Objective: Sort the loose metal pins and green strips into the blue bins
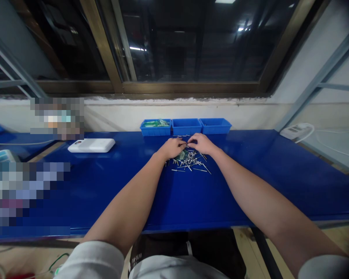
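Over a pile of silver blind rivets (191, 159) on the blue table, my two hands almost meet at the fingertips. My left hand (173, 147) is closed in a pinch on the pile's left side. Facing it from the right, my right hand (204, 144) is also pinched together. What lies between the fingers is too small to make out. A small green-and-clear plastic packet (181, 156) sits among the rivets, partly under my left hand. Single rivets lie loose at the pile's front edge, and a few more lie behind my hands.
Three blue bins stand by the wall: the left bin (156, 132) holds green-and-clear packets, beside a middle bin (186, 131) and a right bin (215, 130). A white power bank-like box (92, 145) lies left. A white power strip (297, 131) with cable is at right.
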The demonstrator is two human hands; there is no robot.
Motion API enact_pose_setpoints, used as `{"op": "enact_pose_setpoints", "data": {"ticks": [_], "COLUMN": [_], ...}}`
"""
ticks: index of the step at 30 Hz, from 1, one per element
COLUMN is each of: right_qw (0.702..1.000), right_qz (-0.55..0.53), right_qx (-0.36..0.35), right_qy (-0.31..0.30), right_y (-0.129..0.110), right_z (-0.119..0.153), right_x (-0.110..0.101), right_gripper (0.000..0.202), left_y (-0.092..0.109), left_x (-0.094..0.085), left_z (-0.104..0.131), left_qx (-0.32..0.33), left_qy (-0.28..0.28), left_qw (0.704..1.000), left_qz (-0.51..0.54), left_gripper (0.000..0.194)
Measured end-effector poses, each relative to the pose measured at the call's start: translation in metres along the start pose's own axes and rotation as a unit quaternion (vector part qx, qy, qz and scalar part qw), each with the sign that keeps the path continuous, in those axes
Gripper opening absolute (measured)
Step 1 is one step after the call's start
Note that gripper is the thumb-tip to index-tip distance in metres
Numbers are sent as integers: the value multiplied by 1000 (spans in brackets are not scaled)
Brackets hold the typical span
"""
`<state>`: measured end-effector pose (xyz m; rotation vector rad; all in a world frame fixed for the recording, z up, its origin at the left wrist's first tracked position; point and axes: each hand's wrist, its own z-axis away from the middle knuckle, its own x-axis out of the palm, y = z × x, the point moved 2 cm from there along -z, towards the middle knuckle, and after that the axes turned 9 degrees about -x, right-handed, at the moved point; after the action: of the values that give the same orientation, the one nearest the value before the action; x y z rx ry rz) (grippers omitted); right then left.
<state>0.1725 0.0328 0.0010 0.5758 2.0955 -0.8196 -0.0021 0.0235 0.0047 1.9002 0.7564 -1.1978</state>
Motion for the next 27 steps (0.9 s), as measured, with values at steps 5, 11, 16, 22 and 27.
{"op": "enact_pose_setpoints", "data": {"ticks": [5,11,16,22,27], "right_qw": [1000,999,999,998,994], "right_qz": [-4,4,-12,-67,-91], "right_qx": [-10,-4,5,21,44], "right_qy": [-17,-34,-35,-5,42], "right_y": [0,-2,-3,-2,-4], "right_z": [0,-1,-2,0,0], "right_x": [1,2,0,-1,-5], "right_gripper": [15,13,7,9,23], "left_y": [2,5,5,7,10], "left_x": [-4,-6,-6,-8,-12], "left_z": [1,2,2,2,2], "left_qx": [8,-15,-19,-11,15], "left_qy": [10,6,6,16,65], "left_qw": [1000,1000,1000,999,997], "left_qz": [16,18,23,27,40], "left_gripper": [30,29,29,28,27]}}
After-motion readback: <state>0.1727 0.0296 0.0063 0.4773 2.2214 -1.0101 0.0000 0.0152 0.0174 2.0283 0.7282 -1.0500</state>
